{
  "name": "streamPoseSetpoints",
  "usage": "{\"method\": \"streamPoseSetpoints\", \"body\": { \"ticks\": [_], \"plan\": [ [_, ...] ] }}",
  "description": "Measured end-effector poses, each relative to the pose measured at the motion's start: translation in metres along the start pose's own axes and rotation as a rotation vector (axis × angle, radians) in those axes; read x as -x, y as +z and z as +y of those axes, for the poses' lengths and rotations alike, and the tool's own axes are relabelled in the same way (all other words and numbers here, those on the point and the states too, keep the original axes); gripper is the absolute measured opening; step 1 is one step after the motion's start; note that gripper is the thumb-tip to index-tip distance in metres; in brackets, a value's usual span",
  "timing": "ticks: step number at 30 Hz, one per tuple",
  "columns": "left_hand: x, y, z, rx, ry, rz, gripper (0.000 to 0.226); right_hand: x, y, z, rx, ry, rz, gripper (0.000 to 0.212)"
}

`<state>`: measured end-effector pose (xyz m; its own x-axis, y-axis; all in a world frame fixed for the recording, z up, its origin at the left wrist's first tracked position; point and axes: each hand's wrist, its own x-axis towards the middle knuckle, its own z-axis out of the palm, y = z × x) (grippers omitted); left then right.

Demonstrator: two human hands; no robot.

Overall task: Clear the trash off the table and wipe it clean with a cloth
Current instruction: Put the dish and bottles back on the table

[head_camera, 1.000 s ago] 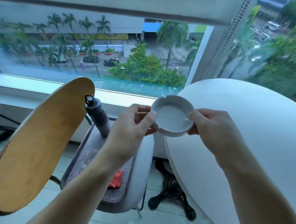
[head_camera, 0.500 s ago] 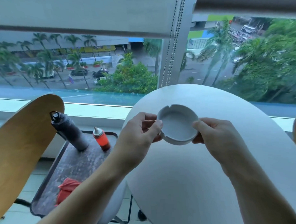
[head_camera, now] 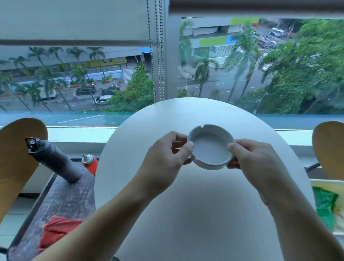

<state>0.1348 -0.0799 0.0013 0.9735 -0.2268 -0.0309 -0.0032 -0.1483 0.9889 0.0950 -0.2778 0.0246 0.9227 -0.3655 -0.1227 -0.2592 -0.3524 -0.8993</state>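
1 white ashtray [head_camera: 211, 149] sits at the centre of the frame, with 2 hands on it: the left hand [head_camera: 166, 159] and the right hand [head_camera: 257, 162]. 1 round white table [head_camera: 193, 219] fills the lower middle. 2 wooden chair backs show, 1 at the left edge [head_camera: 12, 163] and 1 at the right edge [head_camera: 332, 149]. Lower left: 1 dark tray [head_camera: 67, 201], 1 grey bottle [head_camera: 53, 159], 1 red squeeze bottle [head_camera: 90, 162], 1 red cloth [head_camera: 56, 229].

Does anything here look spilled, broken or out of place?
Nothing stands out. Both hands, left hand and right hand, hold a white ashtray level over the round white table; it looks empty and whole. On the side tray to the left a dark bottle only appears tilted, likely lens distortion.
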Motion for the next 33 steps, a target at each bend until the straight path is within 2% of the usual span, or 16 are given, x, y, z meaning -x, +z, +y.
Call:
{"method": "streamPoseSetpoints", "body": {
  "ticks": [7,13,21,25,33],
  "plan": [
    [-0.010,0.031,-0.003,-0.092,0.013,-0.010,0.017,-0.012,-0.024,0.025,-0.060,0.012,0.047,0.012],
    [-0.017,0.058,-0.003,-0.167,0.015,-0.026,0.018,-0.020,-0.045,0.038,0.017,0.003,0.082,0.020],
    [-0.016,0.080,-0.008,-0.241,-0.007,-0.039,0.021,-0.028,-0.064,0.047,0.261,-0.025,0.083,0.027],
    [-0.016,0.084,-0.008,-0.263,-0.005,-0.021,0.028,-0.030,-0.066,0.050,0.286,-0.018,0.066,0.030],
    [-0.016,0.090,-0.005,-0.302,-0.008,0.007,0.027,-0.032,-0.069,0.053,0.278,-0.037,0.060,0.029]
  ]
}}
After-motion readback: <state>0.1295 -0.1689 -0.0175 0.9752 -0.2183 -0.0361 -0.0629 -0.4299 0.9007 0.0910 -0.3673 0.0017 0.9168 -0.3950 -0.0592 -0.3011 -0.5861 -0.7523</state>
